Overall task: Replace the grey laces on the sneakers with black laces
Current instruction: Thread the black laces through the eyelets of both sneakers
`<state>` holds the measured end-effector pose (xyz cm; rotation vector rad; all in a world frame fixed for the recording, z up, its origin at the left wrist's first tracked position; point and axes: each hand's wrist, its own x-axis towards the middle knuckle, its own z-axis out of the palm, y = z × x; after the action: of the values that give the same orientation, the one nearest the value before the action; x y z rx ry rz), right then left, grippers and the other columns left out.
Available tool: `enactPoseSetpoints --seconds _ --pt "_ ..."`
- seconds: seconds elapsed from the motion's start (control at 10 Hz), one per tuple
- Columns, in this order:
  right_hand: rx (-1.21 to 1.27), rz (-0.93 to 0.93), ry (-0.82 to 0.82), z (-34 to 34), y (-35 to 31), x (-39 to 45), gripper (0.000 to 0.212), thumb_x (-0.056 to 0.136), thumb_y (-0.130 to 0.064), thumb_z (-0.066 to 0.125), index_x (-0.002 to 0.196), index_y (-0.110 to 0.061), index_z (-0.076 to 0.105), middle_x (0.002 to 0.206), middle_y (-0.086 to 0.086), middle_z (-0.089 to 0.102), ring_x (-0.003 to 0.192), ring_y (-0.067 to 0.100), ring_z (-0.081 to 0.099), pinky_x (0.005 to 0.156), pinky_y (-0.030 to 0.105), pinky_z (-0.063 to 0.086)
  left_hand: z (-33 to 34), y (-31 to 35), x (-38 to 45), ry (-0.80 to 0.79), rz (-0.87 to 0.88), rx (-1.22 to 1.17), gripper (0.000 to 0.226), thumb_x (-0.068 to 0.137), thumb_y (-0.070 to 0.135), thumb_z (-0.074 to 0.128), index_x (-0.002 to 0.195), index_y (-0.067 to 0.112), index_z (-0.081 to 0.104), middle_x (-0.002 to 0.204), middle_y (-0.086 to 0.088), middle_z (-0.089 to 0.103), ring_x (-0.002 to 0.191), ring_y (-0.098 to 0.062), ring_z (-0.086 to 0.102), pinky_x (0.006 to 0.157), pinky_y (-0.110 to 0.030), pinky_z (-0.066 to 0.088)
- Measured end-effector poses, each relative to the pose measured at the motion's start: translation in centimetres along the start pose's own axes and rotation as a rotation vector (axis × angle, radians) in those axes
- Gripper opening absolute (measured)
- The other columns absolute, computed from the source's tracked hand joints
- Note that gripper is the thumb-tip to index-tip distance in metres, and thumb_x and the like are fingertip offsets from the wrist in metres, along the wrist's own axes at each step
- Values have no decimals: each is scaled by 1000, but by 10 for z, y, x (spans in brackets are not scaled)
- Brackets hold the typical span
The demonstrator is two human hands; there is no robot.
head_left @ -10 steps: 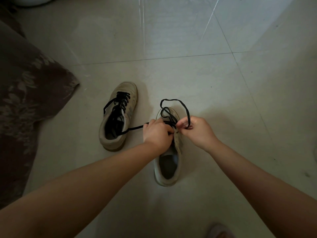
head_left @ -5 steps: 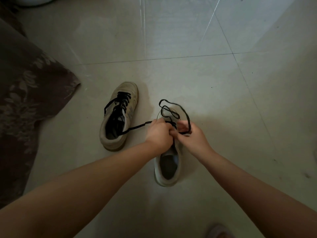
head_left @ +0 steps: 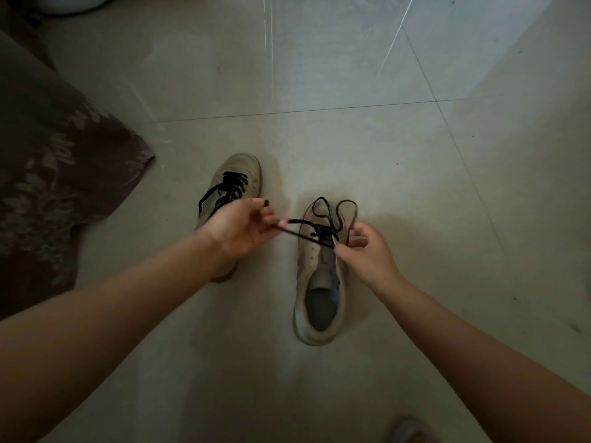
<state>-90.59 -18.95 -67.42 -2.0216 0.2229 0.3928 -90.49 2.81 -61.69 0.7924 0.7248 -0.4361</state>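
Observation:
Two pale sneakers stand on the tiled floor, toes pointing away from me. The left sneaker point(head_left: 238, 174) carries a black lace point(head_left: 232, 185) threaded through its eyelets; my left forearm hides its heel. The right sneaker point(head_left: 318, 282) has a black lace point(head_left: 334, 211) crossed over its front eyelets, with loose loops lying by the toe. My left hand point(head_left: 241, 230) pinches one end of this lace and holds it taut out to the left of the shoe. My right hand point(head_left: 364, 251) pinches the other strand at the shoe's right eyelet edge.
A dark floral fabric point(head_left: 48, 174) covers the floor at the left. A pale round object point(head_left: 73, 3) sits at the top left corner. Part of a foot or slipper point(head_left: 412, 431) shows at the bottom edge. Bare tiles point(head_left: 351, 75) stretch beyond the shoes.
My left hand has moved left, away from the right sneaker, drawing a lace end out taut. My right hand stays at the shoe's right side. The lace loop at the toe has shrunk.

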Motion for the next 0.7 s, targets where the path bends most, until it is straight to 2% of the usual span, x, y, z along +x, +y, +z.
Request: enactPoseSetpoints --seconds 0.1,0.2,0.3,0.4,0.5,0.6,0.7 --pt "-22 -37 6 -1 0 0 37 73 -8 71 106 -21 59 117 10 55 96 14 57 81 16 44 -18 5 -7 62 212 1067 22 99 11 36 79 15 44 65 2 41 54 -13 41 50 -25 32" --pt "-46 -34 0 -1 1 2 38 74 -7 70 107 -22 59 115 10 56 89 9 55 78 13 41 -32 -3 -21 -186 447 2170 15 97 27 40 85 20 47 71 5 48 72 -19 49 64 -28 38" --pt "-78 -35 -25 1 0 2 35 75 -7 70 106 -21 60 116 9 55 86 7 54 77 15 40 -28 -17 -32 -247 288 2467 37 101 40 27 95 19 57 92 -3 61 83 -22 56 68 -29 38" --pt "-109 -45 -46 1 1 2 34 73 -10 70 103 -24 60 115 11 55 89 11 55 80 20 41 -19 -28 -20 -192 353 2367 41 100 40 25 112 18 57 111 -5 56 108 -25 52 84 -36 41" --pt "-118 -59 -64 2 -1 0 39 67 -21 70 104 -25 61 114 9 55 93 12 57 82 20 43 2 -43 -10 -103 629 2063 33 98 38 34 113 21 58 114 -3 55 113 -23 48 90 -35 36" --pt "-147 -81 -96 3 1 1 37 73 -15 73 107 -23 60 116 7 53 94 14 56 80 18 43 30 -56 -6 -11 740 1914 32 93 45 45 105 18 58 108 -3 56 105 -22 52 86 -33 38" --pt "-75 -53 -97 -1 3 2 25 80 -12 71 100 -23 61 110 11 60 90 16 59 76 21 47 45 -65 0 -49 679 1970 31 89 35 51 113 15 53 115 -5 51 113 -24 46 88 -35 38"
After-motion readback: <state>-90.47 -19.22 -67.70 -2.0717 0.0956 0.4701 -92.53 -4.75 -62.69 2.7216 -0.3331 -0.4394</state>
